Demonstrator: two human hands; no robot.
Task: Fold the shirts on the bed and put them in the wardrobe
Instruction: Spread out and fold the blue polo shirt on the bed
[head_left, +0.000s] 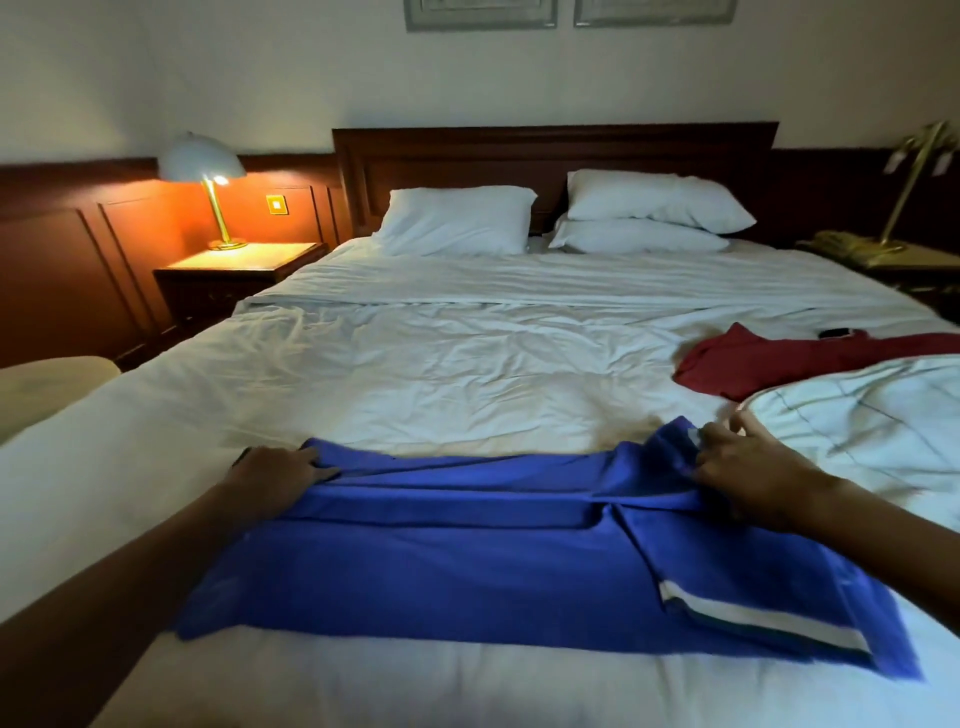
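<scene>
1. Gripping the far edge of the blue shirt (441, 561), the left hand (280, 480) curls its fingers into a fold of cloth
2. The right hand (743, 467) pinches the same edge at the collar end
3. Between the hands and nearer than them, the blue shirt lies spread across the bed (415, 364)
4. Beyond the right hand a red shirt (769, 364) lies on the bed, well apart; a white quilted cover (857, 426) sits just beside that hand

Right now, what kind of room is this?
Probably a hotel bedroom: a wide bed with white pillows, a lit lamp on a nightstand, and a wooden headboard. The left hand and right hand grip a blue shirt on it.
</scene>
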